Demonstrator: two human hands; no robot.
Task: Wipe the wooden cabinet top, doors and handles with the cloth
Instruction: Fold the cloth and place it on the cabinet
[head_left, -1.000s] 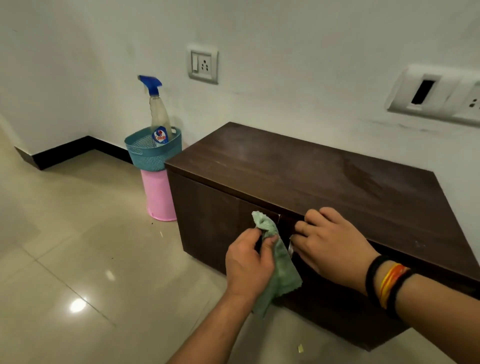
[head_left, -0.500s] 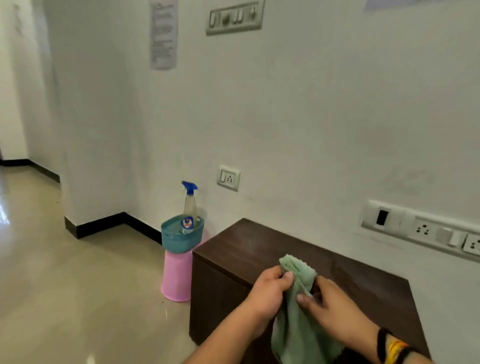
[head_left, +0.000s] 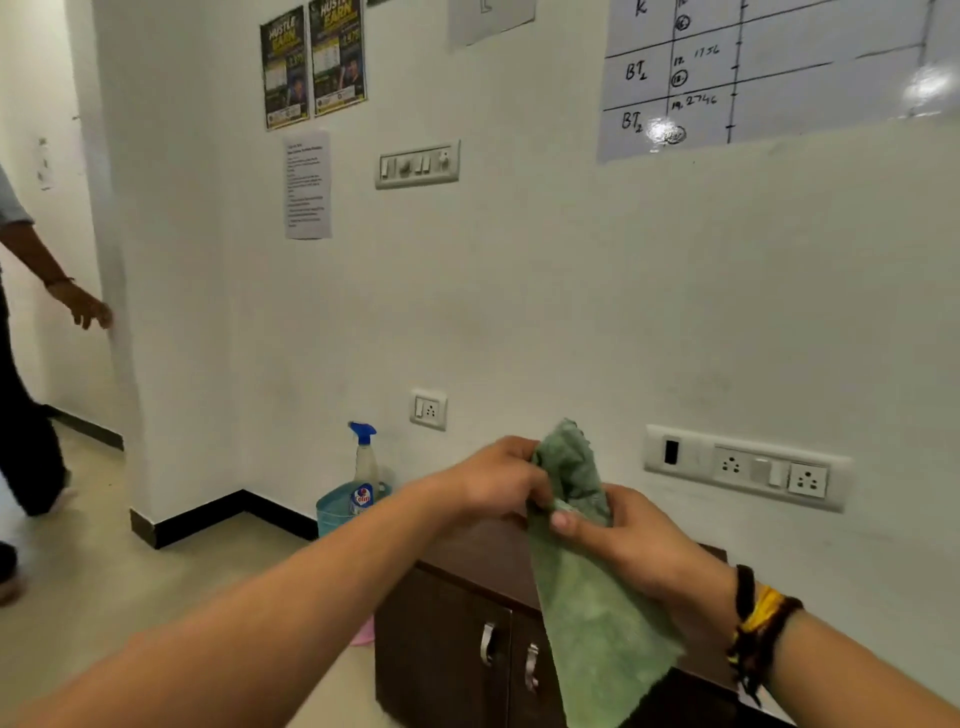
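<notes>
Fingers of both hands are curled closed on the green cloth (head_left: 587, 597), held up in the air in front of the chest. The left hand (head_left: 498, 480) pinches the upper edge, its fingertips folded into the fabric just below the bunched top. The right hand (head_left: 631, 540), with threads at its wrist, grips the cloth just below and to the right, thumb pressed flat on the front; the rest of the cloth hangs loose beneath the fingers.

Below and behind the hands stands the wooden cabinet (head_left: 447, 634), its two metal handles (head_left: 487, 643) under the left fingers and untouched. Left of the left hand, a spray bottle (head_left: 365, 470) sits in a blue basket (head_left: 332, 512) against the wall.

Half a second ago the hands held the cloth lower, close over the cabinet top; now they are raised, the view has tilted up, and a passer-by's arm (head_left: 62, 283) has appeared far left.
</notes>
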